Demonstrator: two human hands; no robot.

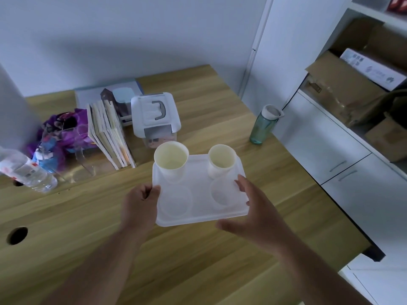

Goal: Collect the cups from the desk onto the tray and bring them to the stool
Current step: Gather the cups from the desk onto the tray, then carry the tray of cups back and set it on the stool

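A translucent white tray [198,214] with round recesses is held over the wooden desk [198,260]. Two white paper cups stand in its far recesses: the left cup [171,160] and the right cup [221,160]. Both look empty. My left hand [138,205] grips the tray's left edge. My right hand [253,208] holds the right edge, fingers over the rim and thumb below the near corner. The stool is not in view.
Behind the tray on the desk stand a white lidded box [155,116], leaning books [112,135], a purple bag [63,133], a clear plastic bottle [28,172] and a green water bottle [264,124]. White cabinets [341,164] and cardboard boxes [352,84] fill the right.
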